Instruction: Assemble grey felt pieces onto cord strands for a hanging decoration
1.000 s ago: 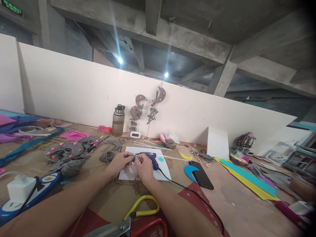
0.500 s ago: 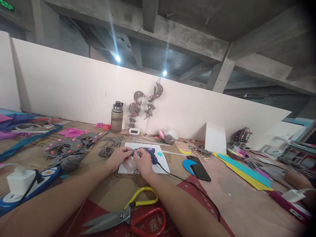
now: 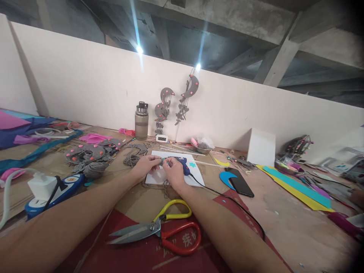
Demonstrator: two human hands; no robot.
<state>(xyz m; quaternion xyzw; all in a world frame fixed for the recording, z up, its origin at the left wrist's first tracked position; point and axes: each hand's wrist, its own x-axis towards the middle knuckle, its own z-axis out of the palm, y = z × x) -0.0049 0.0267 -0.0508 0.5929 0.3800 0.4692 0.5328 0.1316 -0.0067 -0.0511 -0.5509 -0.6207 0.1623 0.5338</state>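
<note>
Left hand (image 3: 148,167) and right hand (image 3: 174,173) both pinching some tiny greyish bit (image 3: 162,161) mid-frame, over a straight-edged white sheet (image 3: 155,178); kinda scuffed table (image 3: 287,223) stretches out lower right.

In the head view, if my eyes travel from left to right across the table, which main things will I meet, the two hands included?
White charger → grey felt pieces with pink and orange dots → left hand → right hand → turquoise star → blue crescent → turquoise strip.
</note>
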